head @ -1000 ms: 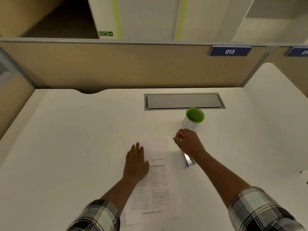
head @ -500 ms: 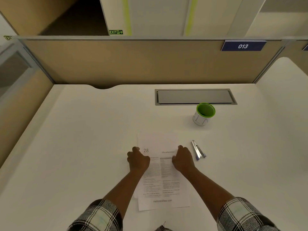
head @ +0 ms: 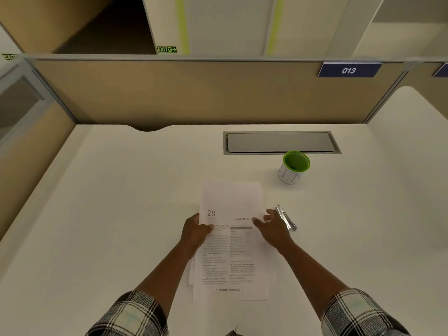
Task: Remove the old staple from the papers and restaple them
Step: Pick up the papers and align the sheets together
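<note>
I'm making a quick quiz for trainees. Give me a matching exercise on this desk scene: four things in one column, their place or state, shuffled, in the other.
Things:
1. papers
2. stapler
3. cup
4. left hand

Places or states:
A. green-rimmed, near the grey desk hatch
B. grips the sheets' left edge
C. lies on the desk right of the sheets
D. lie flat between both hands

Pairs: 1-D, 2-C, 3-A, 4-B

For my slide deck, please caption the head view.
Both hands, left hand and right hand, square papers beside stapler.
</note>
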Motion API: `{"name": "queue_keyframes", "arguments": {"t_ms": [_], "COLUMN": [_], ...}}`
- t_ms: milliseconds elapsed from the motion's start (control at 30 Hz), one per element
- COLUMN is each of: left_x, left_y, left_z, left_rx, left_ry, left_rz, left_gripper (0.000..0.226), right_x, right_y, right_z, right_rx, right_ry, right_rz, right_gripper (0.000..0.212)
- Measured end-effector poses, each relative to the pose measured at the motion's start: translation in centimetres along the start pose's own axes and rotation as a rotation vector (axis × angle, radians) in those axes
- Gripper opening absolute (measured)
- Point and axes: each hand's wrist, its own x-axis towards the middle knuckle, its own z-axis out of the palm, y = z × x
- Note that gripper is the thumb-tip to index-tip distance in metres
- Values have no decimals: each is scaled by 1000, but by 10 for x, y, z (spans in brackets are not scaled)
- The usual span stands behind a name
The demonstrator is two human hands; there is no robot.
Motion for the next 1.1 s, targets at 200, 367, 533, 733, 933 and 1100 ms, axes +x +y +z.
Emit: {"name": "queue_keyframes", "arguments": {"t_ms": [200,367,533,733,933,1100], "left_x": [-3,-11,-22,-37,-44,-43], "left_y": [17,43,67,77,77,75], "left_z": [-16,-16,-6,-1,0,-3], "left_rx": [-149,-176,-197,-159,-99,-80], "left_ry": [-37,32,199,304,270,264], "left_rz": [120,303,442,573,596,579], "left_gripper": [27,32,35,34,39,37], "right_x": [-3,-7,-19,-34,-38,-41], "right_y": [-11,-37,-57,-61,-57,-57], "right_z": [-25,-38,-43,-43,-41,-40], "right_rx": [484,512,518,508,478,404], "right_ry": [-227,-129,-53,14,-16,4], "right_rz": [-134,-323,-470,-540,-501,-516], "right_gripper": [48,17,22,31,41,32]}}
